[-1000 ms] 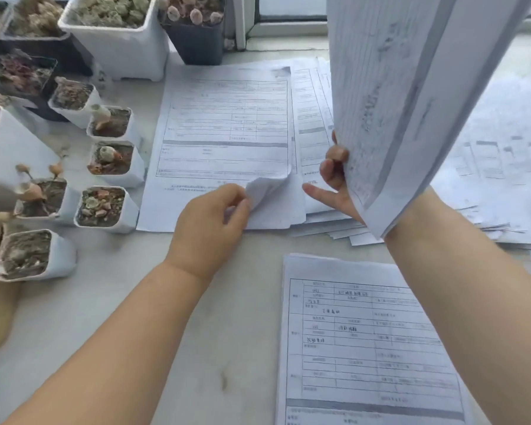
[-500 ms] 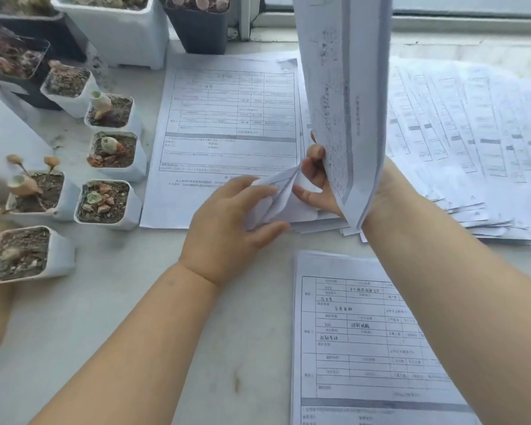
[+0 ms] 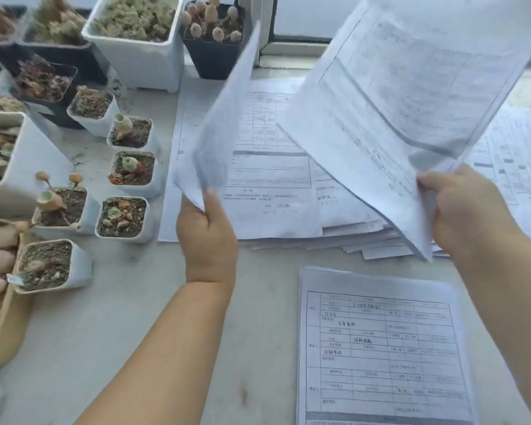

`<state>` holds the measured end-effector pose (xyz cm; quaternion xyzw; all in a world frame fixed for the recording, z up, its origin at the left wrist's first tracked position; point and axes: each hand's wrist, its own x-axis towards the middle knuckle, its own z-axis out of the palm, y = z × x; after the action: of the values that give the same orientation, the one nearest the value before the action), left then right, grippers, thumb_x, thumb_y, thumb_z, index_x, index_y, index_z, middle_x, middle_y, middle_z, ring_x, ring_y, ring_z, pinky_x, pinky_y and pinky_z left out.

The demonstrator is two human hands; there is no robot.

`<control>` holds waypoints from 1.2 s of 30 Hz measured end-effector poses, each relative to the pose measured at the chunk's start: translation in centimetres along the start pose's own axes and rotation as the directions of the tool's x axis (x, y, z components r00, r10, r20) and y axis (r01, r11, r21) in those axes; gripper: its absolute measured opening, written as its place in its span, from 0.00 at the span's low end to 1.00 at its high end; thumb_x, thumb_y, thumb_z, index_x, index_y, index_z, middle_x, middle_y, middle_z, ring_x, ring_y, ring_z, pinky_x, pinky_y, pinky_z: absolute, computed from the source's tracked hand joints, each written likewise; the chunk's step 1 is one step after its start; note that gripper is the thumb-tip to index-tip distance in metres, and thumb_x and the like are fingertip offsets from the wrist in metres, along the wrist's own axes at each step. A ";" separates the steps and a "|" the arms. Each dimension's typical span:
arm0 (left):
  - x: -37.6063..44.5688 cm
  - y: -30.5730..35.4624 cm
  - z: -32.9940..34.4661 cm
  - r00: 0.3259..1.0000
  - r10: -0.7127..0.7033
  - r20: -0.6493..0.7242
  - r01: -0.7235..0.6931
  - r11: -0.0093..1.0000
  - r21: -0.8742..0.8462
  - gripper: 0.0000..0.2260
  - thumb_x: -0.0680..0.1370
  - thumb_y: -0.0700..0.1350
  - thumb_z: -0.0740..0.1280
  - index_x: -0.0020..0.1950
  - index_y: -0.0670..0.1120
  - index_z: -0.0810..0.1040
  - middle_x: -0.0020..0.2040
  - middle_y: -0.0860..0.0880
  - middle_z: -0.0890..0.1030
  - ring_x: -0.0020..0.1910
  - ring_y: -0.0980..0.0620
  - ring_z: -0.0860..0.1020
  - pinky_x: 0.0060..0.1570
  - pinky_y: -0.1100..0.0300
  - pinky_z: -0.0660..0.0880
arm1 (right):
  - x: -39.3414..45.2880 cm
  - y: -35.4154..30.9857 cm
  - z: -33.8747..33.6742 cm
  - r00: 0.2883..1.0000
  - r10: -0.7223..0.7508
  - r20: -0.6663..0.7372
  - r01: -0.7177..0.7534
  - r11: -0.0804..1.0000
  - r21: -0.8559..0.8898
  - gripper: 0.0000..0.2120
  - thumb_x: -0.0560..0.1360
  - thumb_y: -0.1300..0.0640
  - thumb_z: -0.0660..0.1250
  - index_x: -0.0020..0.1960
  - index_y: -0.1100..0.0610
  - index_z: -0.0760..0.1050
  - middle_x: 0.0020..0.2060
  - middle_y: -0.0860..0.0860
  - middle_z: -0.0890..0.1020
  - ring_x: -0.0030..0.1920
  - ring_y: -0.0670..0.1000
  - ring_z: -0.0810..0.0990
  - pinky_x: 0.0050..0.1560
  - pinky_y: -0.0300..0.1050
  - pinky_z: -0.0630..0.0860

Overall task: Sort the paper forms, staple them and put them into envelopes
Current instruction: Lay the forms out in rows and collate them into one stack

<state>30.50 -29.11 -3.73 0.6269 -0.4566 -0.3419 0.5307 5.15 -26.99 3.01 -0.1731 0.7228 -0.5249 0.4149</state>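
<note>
My left hand (image 3: 207, 237) pinches the bottom corner of a single printed form (image 3: 224, 127) and holds it up on edge above the table. My right hand (image 3: 463, 216) grips a thicker bundle of forms (image 3: 405, 96), raised and tilted toward the window. Beneath both, a fanned spread of forms (image 3: 273, 191) lies flat on the pale table. Near the front edge lies a separate small stack of forms (image 3: 380, 348), face up, with handwriting in its table boxes. No stapler or envelope is in view.
Small white pots of succulents (image 3: 123, 219) crowd the left side, with larger pots (image 3: 135, 41) at the back by the window frame (image 3: 267, 29). More overlapping forms (image 3: 515, 167) lie at the far right. Bare tabletop (image 3: 141, 332) shows at the front left.
My left hand has lifted the top sheet off the spread pile, where it was only peeling up a corner. My right hand and its bundle have swung right and tilted flatter.
</note>
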 end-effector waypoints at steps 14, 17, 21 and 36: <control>0.9 1.2 -1.1 0.985 0.129 0.114 -0.137 0.988 0.066 0.19 0.80 0.45 0.57 0.67 0.37 0.72 0.63 0.46 0.77 0.63 0.56 0.72 0.63 0.68 0.67 | 0.7 0.1 11.3 0.931 0.163 0.326 0.047 0.833 -0.551 0.14 0.72 0.66 0.61 0.55 0.57 0.78 0.53 0.59 0.82 0.52 0.60 0.82 0.54 0.56 0.79; 0.9 -0.7 -0.6 0.947 0.073 0.314 -0.102 0.992 0.075 0.18 0.79 0.46 0.58 0.67 0.43 0.74 0.61 0.49 0.78 0.62 0.57 0.74 0.61 0.71 0.67 | 1.6 1.0 12.0 0.911 0.245 0.332 -0.045 0.859 -0.510 0.19 0.71 0.60 0.68 0.61 0.57 0.75 0.57 0.60 0.80 0.56 0.62 0.81 0.58 0.61 0.78; 0.7 -2.1 -0.4 0.862 0.092 0.498 -0.155 0.984 0.087 0.16 0.75 0.43 0.60 0.60 0.56 0.75 0.57 0.62 0.76 0.58 0.68 0.72 0.60 0.74 0.64 | 0.8 1.7 9.7 0.899 0.293 0.324 -0.205 0.938 -0.279 0.08 0.77 0.62 0.67 0.56 0.60 0.75 0.52 0.59 0.81 0.45 0.56 0.82 0.45 0.49 0.82; -9.6 0.9 -3.0 0.708 0.262 0.655 -0.535 0.806 0.256 0.12 0.75 0.44 0.60 0.51 0.47 0.82 0.57 0.48 0.78 0.60 0.52 0.72 0.62 0.52 0.69 | -8.3 6.3 -9.0 0.986 0.002 0.164 0.062 0.921 -0.384 0.05 0.78 0.61 0.65 0.44 0.58 0.79 0.31 0.51 0.81 0.30 0.47 0.76 0.34 0.41 0.74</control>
<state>29.73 -19.05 -2.76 0.4715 -0.7889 -0.2840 0.2731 4.24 -13.27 1.73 -0.3047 0.7737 -0.3619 0.4213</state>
